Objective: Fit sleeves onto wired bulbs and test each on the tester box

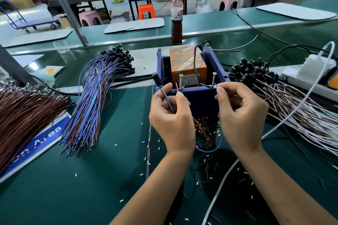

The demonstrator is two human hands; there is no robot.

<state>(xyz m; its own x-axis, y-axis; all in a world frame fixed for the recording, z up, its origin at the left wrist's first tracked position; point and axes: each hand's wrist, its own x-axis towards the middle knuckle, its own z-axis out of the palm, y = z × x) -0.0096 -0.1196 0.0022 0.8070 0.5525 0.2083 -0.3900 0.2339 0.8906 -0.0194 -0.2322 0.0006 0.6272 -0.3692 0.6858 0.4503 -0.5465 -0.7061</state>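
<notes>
The blue tester box (201, 100) stands in front of me with an orange block inside and two upright screws (213, 78) on its near wall. My left hand (172, 115) grips a blue-and-brown wired bulb, its black sleeved bulb (156, 79) sticking up to the left, and pinches a bare wire end beside the left screw (180, 82). My right hand (239, 113) pinches the other wire end at the base of the right screw. The blue wire (210, 150) loops down between my wrists.
A bundle of blue-and-brown wired bulbs (97, 93) lies to the left, brown wires (27, 115) farther left, white-and-brown wired bulbs (285, 97) to the right. Loose sleeves (206, 129) litter the green mat. A bottle (176, 18) stands behind the box; a power strip (300, 76) sits right.
</notes>
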